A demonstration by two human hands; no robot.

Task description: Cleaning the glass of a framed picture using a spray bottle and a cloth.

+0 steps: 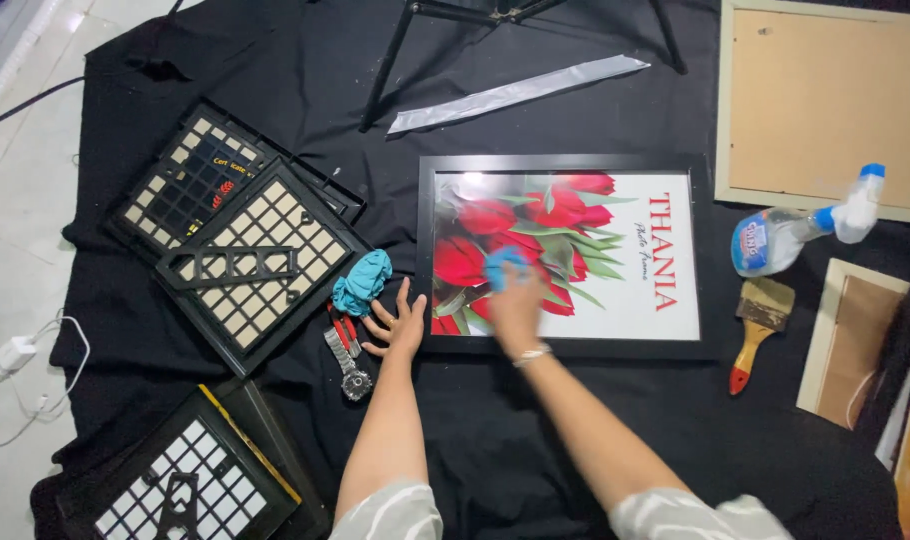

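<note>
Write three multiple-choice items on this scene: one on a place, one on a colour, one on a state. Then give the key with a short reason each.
1. Where does the paintbrush lie?
A. right of the picture frame, below the spray bottle
B. on the lattice frames
C. under the tripod legs

2. What colour is the cloth under the right hand?
A. red
B. blue
C. white

3. How is the left hand?
A. closed around the pliers
B. lifted clear of the black sheet
C. flat with fingers spread, beside the frame's left edge

Key:
1 A, the brush sits on the black sheet just under the bottle.
2 B, blue fabric shows at the fingertips over the red flowers.
3 C, the palm is down and open; the pliers lie untouched by it.
</note>
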